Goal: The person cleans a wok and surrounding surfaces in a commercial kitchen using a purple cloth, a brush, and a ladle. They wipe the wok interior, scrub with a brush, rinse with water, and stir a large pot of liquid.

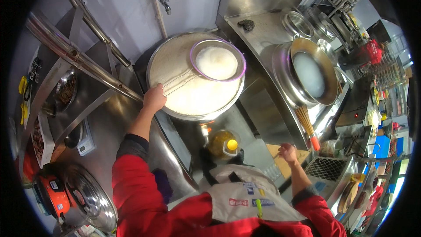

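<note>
My left hand [155, 98] is shut on the wire handle of a round strainer [245, 67] with a purple-looking rim. The strainer lies over a large round metal pot [197, 118] filled with pale, foamy liquid, and its bowl is filled with whitish foam. My right hand [287, 153] is at the right, lower than the pot, near the stainless counter's front edge; its fingers are curled, and whether it holds anything is unclear. Between my arms, below the pot, stands a bottle of yellowish oil with a yellow cap [232, 144].
At the right a wok [329, 89] with cloudy liquid sits on the counter; beside it lies a bamboo brush [306, 121]. A tap [164, 3] is on the wall. Metal rack tubes [85, 62] cross the left, above a digital scale [86, 144]. An orange pot [54, 191] stands lower left.
</note>
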Tool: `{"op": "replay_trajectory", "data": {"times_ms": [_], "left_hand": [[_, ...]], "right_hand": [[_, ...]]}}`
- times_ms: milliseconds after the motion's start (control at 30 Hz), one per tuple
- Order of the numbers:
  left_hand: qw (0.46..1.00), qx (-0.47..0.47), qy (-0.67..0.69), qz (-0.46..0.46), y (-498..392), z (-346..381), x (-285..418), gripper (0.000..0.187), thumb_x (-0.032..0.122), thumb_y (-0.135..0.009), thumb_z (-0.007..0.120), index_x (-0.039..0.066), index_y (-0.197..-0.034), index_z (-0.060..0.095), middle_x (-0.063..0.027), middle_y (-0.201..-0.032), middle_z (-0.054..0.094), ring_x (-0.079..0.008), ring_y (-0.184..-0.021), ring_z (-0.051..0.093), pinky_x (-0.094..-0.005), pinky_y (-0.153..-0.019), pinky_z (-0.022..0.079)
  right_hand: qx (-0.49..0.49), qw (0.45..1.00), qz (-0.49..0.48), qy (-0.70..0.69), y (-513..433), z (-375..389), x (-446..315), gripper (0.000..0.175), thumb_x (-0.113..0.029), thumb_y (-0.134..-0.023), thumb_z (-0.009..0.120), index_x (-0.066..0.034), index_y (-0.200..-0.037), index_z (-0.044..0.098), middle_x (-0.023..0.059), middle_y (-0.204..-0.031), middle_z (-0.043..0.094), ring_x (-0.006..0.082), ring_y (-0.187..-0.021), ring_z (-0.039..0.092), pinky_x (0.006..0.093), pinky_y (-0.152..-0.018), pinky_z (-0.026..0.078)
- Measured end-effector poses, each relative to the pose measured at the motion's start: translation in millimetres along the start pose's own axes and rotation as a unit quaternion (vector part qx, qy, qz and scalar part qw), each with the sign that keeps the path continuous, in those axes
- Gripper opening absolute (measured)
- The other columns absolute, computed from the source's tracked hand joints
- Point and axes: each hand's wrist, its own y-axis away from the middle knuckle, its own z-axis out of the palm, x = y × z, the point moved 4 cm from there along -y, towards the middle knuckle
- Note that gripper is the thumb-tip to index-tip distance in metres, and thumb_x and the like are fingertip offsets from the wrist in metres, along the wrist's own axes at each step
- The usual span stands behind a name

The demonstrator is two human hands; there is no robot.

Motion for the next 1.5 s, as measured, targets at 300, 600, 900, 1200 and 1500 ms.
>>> {"op": "replay_trajectory", "data": {"times_ms": [300,600,900,1200,1500], "left_hand": [[0.995,0.071,0.025,-0.061,44.8,25.7,4.1,0.015,0.014,-0.08,0.066,0.008,-0.093,0.061,-0.0188,-0.082,0.07,-0.041,-0.083,0.068,-0.0517,-0.073,0.052],[0.976,0.137,0.135,-0.098,104.0,18.2,-1.3,0.019,0.011,-0.073,0.069,0.011,-0.086,0.055,-0.013,-0.071,0.065,-0.0386,-0.073,0.066,-0.0482,-0.065,0.05],[0.953,0.127,0.236,-0.138,116.4,16.0,-16.5,0.018,0.005,-0.068,0.067,0.006,-0.077,0.052,-0.0095,-0.067,0.059,-0.027,-0.062,0.058,-0.0393,-0.062,0.047],[0.919,0.1,0.343,-0.166,113.0,17.0,-16.8,0.017,0.001,-0.069,0.064,0.004,-0.074,0.049,-0.0027,-0.065,0.047,-0.0138,-0.061,0.045,-0.0318,-0.058,0.04],[0.961,0.144,0.156,-0.176,112.5,7.3,44.7,0.017,0.005,-0.068,0.067,0.005,-0.079,0.054,-0.0089,-0.067,0.059,-0.0258,-0.062,0.058,-0.0393,-0.065,0.049]], "right_hand": [[0.012,1.0,0.008,0.014,21.8,-2.3,10.3,0.025,-0.005,-0.093,0.051,0.0099,-0.113,0.057,0.0135,-0.082,0.064,0.0186,-0.062,0.063,0.0303,-0.05,0.051],[0.023,0.999,0.034,0.024,25.6,-4.4,24.4,0.027,-0.006,-0.094,0.051,0.0102,-0.115,0.058,0.0142,-0.083,0.065,0.0188,-0.062,0.065,0.0303,-0.052,0.054],[-0.009,0.998,0.013,0.058,3.5,12.7,13.2,0.023,-0.008,-0.093,0.05,0.0084,-0.107,0.06,0.0113,-0.082,0.065,0.0181,-0.063,0.065,0.0306,-0.054,0.055],[-0.016,0.999,0.011,0.033,-3.8,12.7,4.5,0.024,-0.006,-0.092,0.05,0.0082,-0.108,0.06,0.01,-0.08,0.064,0.0183,-0.064,0.066,0.0306,-0.053,0.054],[-0.053,0.997,-0.004,0.055,-20.6,-24.7,36.8,0.026,-0.007,-0.094,0.049,0.0087,-0.111,0.061,0.0119,-0.083,0.067,0.019,-0.068,0.069,0.0316,-0.057,0.057]]}}
